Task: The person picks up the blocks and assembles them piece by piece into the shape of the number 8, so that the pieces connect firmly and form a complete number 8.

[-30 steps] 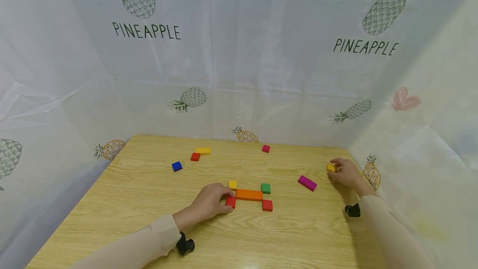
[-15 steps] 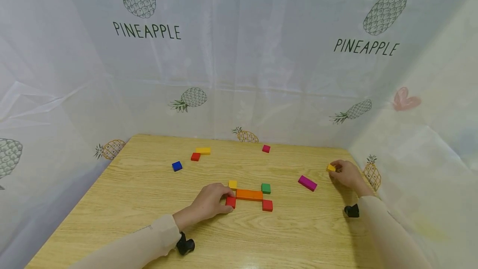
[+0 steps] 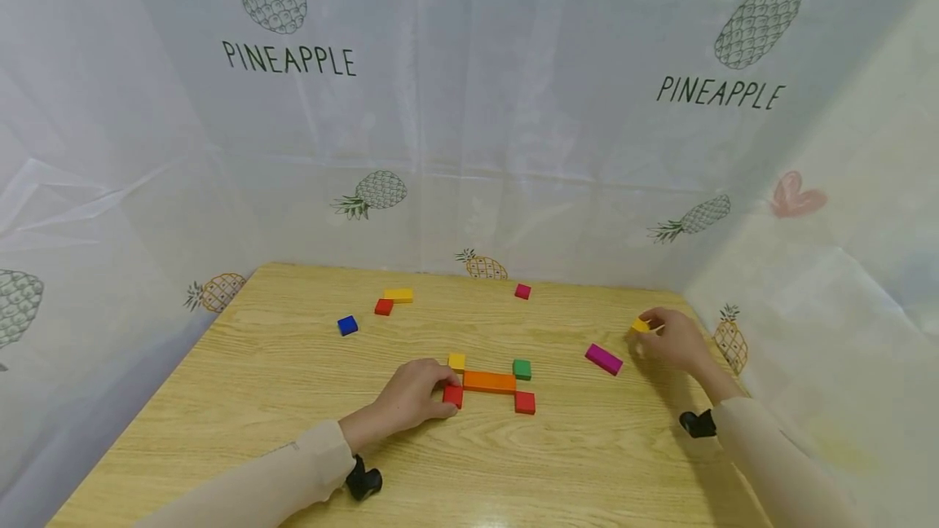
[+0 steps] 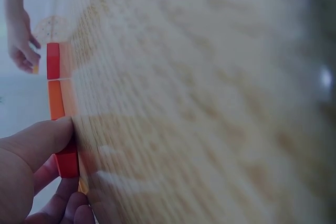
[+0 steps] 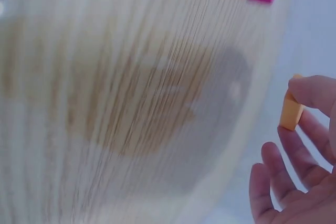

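Observation:
My left hand (image 3: 412, 396) pinches a red square block (image 3: 452, 397) between thumb and fingers at the left end of a long orange block (image 3: 490, 382). A yellow block (image 3: 457, 362) sits just behind that red one. At the orange block's right end lie a green block (image 3: 522, 369) and a second red block (image 3: 524, 402). Over the table's right side, my right hand (image 3: 678, 341) holds a small yellow-orange block (image 5: 292, 109) between thumb and fingertips, raised off the tabletop in the right wrist view.
A magenta oblong block (image 3: 604, 358) lies left of my right hand. Farther back are a pink block (image 3: 522, 291), a yellow oblong block (image 3: 399, 296), a red block (image 3: 384, 307) and a blue block (image 3: 348, 325). A pineapple-print sheet (image 3: 469, 121) hangs behind the wooden table (image 3: 257, 365).
My right hand has lifted the yellow-orange block and shifted it slightly to the left. The left hand stays in place on the red block.

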The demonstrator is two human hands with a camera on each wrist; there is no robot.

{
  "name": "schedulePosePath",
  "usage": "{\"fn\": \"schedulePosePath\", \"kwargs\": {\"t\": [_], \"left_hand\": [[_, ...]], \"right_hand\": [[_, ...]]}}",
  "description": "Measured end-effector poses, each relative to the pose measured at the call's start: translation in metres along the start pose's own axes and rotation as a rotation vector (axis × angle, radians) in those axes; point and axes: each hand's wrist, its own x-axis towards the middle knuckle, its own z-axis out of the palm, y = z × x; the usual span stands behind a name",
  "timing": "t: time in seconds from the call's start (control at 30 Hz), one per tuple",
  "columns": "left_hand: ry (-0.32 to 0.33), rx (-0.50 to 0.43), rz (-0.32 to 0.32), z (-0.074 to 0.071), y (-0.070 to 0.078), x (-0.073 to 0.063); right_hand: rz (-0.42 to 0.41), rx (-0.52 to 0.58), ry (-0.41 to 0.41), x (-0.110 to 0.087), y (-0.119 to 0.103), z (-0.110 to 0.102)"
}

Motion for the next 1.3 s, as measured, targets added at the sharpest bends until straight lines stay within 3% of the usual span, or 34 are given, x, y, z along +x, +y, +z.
{"fn": "schedulePosePath", "kwargs": {"t": [0.37,0.77,1.3], "left_hand": [[-0.006,-0.007,-0.017,0.002,-0.001,-0.001],[-0.001,0.001,-0.007,0.004,-0.003,0.000],[0.000,-0.006,-0.018,0.001,0.001,0.000]], "right_hand": [[-0.149,0.038,-0.013,-0.031,-0.066,0.002],[-0.257,0.125,-0.006,-0.070,-0.127,0.036],[-0.246,0.248,-0.239,-0.104,-0.166,0.074]]}}
